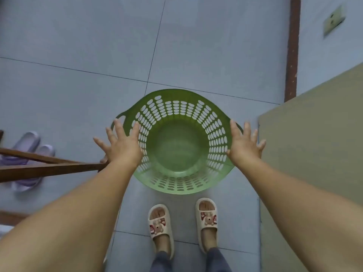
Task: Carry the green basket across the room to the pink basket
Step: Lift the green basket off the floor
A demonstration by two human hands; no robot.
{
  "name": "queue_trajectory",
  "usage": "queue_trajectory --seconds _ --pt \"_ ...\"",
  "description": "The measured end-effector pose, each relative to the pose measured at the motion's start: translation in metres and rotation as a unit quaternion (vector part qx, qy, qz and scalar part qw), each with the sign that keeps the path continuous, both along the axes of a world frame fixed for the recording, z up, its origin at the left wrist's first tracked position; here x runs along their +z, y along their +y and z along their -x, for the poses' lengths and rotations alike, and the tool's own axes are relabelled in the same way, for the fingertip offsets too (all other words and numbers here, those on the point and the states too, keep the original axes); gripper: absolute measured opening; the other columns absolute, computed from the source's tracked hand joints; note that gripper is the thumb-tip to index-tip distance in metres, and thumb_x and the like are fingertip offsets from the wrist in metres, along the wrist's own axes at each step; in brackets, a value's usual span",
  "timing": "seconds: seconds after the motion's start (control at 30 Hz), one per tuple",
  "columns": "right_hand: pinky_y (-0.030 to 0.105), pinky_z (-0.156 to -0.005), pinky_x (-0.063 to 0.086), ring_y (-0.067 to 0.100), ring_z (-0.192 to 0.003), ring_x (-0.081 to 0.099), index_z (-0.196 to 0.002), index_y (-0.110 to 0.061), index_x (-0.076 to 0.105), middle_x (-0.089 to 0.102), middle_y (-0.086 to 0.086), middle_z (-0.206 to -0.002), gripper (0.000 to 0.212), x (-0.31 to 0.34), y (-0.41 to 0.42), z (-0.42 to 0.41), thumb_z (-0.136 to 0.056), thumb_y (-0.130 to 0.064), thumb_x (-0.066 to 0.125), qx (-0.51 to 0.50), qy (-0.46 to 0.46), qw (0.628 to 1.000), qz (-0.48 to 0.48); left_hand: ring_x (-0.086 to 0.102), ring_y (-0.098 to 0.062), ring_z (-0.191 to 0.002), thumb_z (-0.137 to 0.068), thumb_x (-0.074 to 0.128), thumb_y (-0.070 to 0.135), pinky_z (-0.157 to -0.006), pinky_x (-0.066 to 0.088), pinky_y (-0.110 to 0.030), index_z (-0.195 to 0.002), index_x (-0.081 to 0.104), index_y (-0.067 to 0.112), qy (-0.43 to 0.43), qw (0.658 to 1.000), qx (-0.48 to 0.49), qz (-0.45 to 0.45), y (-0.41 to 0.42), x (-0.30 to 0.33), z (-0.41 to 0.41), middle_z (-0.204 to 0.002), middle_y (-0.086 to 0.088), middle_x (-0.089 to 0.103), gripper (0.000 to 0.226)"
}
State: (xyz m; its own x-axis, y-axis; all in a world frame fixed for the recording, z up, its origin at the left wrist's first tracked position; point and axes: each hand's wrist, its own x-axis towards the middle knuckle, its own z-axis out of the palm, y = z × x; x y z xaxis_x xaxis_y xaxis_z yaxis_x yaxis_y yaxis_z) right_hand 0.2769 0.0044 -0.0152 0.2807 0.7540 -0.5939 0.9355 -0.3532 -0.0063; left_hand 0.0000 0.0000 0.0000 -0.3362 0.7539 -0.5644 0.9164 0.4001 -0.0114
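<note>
A round green basket point(177, 107) with oval holes in its wall and two side handles stands on the grey tiled floor, just beyond my feet. It is empty. My left hand point(119, 143) hovers over its left rim and handle, fingers spread. Over the right rim and handle my right hand point(244, 143) is spread the same way. Neither hand holds the basket. No pink basket is in view.
A brown wooden frame point(45, 165) juts in from the left, its end close to my left wrist. Purple slippers point(29, 148) lie under it. A tan board point(314, 144) fills the right side. A brown skirting strip point(292, 50) and a wall with a socket point(334, 20) lie behind it.
</note>
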Motion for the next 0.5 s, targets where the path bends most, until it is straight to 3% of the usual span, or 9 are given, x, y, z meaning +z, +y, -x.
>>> queue_trajectory --seconds 0.17,0.3,0.4,0.5 --pt "0.051 -0.108 0.023 0.037 -0.135 0.026 -0.145 -0.036 -0.001 -0.006 0.009 -0.157 0.092 -0.02 0.0 -0.003 -0.081 0.003 0.052 -0.011 -0.012 1.0 0.003 -0.014 -0.042 -0.143 -0.087 0.058 0.008 -0.106 0.011 -0.07 -0.14 0.023 0.047 0.016 0.999 0.032 0.011 0.008 -0.017 -0.002 -0.158 -0.006 -0.018 0.075" --pt "0.045 -0.102 0.031 0.035 -0.13 0.032 -0.145 -0.034 0.006 0.0 0.009 -0.156 0.086 -0.028 -0.001 -0.003 -0.08 0.005 0.047 -0.006 -0.016 0.999 -0.03 -0.008 -0.039 -0.144 -0.091 0.05 0.012 -0.11 0.006 -0.064 -0.132 0.038 0.035 0.019 0.995 0.088 -0.037 0.012 -0.03 0.005 -0.158 -0.007 -0.012 0.048" --pt "0.038 -0.08 0.037 0.032 -0.116 0.04 -0.143 -0.031 0.014 0.015 0.009 -0.148 0.078 -0.029 -0.001 -0.002 -0.081 0.004 0.045 -0.015 -0.001 0.998 -0.06 0.024 -0.039 -0.135 -0.095 0.032 0.026 -0.108 0.022 -0.056 -0.143 0.029 0.027 -0.043 0.97 0.233 -0.046 0.016 -0.035 0.012 -0.154 -0.005 0.017 0.048" --pt "0.036 -0.074 0.034 0.026 -0.098 0.041 -0.136 -0.027 0.027 0.034 0.008 -0.133 0.046 -0.026 0.002 0.001 -0.092 -0.018 0.036 -0.06 0.066 0.993 -0.073 0.043 -0.039 -0.119 -0.095 0.028 0.018 -0.101 0.033 -0.052 -0.131 0.047 0.02 -0.056 0.975 0.207 -0.058 0.016 -0.029 0.013 -0.134 -0.014 0.045 0.041"
